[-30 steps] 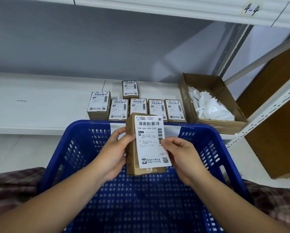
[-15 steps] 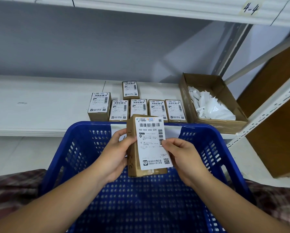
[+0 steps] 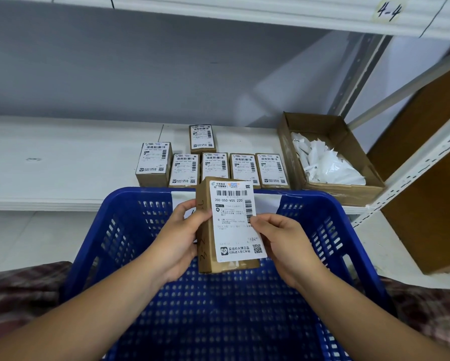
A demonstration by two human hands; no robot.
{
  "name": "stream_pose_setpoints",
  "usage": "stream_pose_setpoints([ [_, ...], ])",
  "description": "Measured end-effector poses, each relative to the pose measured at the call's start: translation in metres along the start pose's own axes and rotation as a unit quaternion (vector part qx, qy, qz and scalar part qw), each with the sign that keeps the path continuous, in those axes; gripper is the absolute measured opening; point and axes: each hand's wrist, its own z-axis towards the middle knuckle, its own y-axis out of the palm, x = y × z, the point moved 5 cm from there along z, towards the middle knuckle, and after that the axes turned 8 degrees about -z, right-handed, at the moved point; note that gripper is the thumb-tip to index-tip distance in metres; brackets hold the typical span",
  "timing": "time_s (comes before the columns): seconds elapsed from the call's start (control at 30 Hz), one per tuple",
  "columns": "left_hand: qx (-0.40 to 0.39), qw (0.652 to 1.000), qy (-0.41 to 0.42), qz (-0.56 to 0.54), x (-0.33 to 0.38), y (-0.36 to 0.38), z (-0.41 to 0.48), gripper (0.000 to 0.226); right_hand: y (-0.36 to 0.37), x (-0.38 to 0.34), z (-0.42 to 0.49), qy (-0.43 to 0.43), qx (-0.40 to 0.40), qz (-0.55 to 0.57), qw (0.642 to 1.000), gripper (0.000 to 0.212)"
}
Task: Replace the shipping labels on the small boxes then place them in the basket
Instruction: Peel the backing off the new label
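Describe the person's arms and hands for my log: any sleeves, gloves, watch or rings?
The left hand and right hand are bare: no gloves, rings, watch or wristbands show. The left forearm and right forearm are uncovered down to the frame's lower edge, so no sleeve is in view.

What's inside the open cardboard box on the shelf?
Visible: crumpled white paper pieces piled in the open brown cardboard box; anything beneath them is covered.
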Motion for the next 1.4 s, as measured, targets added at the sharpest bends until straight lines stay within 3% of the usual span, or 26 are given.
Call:
stream_pose_setpoints([
  [0.47, -0.006, 1.0, -0.012, -0.007, -0.001, 0.002, -0.003, 0.03, 0.0, 0.0, 0.0, 0.0, 0.0, -0.007, 1.0, 0.018],
  [0.67, -0.037, 0.999, 0.005, 0.004, 0.0, 0.006, -0.006, 0.061, 0.0, -0.002, -0.001, -0.008, 0.005, -0.014, 1.0, 0.017],
  [1.0, -0.043, 0.999, 0.007, 0.016, 0.001, 0.006, -0.006, 0.054, 0.0, -0.005, -0.003, -0.034, -0.005, -0.016, 0.999, 0.018],
  [1.23, -0.016, 0.999, 0.023, 0.038, 0.0, 0.004, -0.004, 0.056, -0.003, -0.011, -0.003, -0.1, 0.037, -0.128, 0.986, 0.013],
  [1.4, -0.008, 1.0, 0.004, 0.027, 0.0, 0.004, -0.004, 0.05, -0.006, -0.025, -0.004, -0.162, 0.06, -0.297, 0.939, 0.018],
])
